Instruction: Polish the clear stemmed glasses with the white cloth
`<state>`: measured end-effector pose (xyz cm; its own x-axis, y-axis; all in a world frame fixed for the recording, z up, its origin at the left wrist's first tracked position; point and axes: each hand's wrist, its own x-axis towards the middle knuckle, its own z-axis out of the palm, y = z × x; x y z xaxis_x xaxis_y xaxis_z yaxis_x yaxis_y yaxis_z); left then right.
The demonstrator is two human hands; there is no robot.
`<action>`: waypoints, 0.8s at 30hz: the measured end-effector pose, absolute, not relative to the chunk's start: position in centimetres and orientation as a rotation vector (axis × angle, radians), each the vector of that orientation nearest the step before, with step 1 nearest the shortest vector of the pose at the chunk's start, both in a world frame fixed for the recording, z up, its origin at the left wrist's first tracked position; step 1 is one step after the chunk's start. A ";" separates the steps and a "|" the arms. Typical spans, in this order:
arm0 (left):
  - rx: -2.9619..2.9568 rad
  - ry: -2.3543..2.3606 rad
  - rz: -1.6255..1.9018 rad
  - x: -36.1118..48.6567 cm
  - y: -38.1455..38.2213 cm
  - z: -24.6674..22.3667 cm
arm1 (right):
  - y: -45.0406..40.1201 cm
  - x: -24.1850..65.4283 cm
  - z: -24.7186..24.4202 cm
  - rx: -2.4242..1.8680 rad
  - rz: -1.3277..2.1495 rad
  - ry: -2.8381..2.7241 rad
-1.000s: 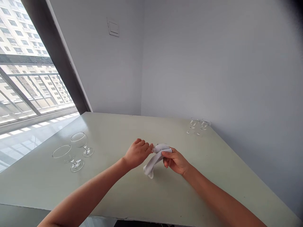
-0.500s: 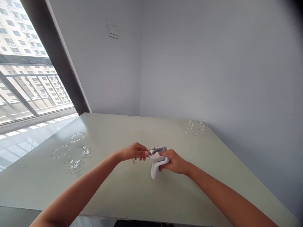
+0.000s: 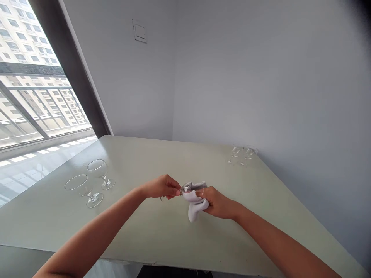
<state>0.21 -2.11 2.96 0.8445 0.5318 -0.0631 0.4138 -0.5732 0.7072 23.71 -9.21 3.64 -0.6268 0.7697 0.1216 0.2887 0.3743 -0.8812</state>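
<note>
Near the middle of the view, my left hand [image 3: 169, 189] pinches the stem of a clear glass [image 3: 188, 187] that lies sideways, its foot by my fingers. My right hand [image 3: 213, 200] is closed on a white cloth [image 3: 193, 210], which wraps part of the glass bowl and hangs down below it. Some of my right fingers are hidden by the cloth and the glass. Both hands are above the pale table [image 3: 162, 239].
Two stemmed glasses [image 3: 94, 199] [image 3: 108, 183] stand upright on the left of the table. Two smaller glasses [image 3: 235, 151] [image 3: 248, 153] stand at the back right, near the wall. A window is at the far left.
My right hand and the cloth have moved slightly right and down. The view has shifted a little. My left hand keeps its hold on the glass.
</note>
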 end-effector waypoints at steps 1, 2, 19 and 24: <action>2.189 0.617 0.110 0.1 -1.9 3.1 | -9.3 23.7 3.6 -0.905 1.132 -2.151; 2.172 0.587 0.077 0.1 -1.8 3.2 | -9.3 23.7 3.4 -0.914 1.110 -2.148; 2.759 0.737 0.860 1.1 -3.0 2.9 | -9.4 23.3 1.7 -0.906 1.261 -1.902; 1.934 0.677 0.326 0.9 -2.9 3.2 | -7.3 25.2 2.5 -0.687 0.289 -2.548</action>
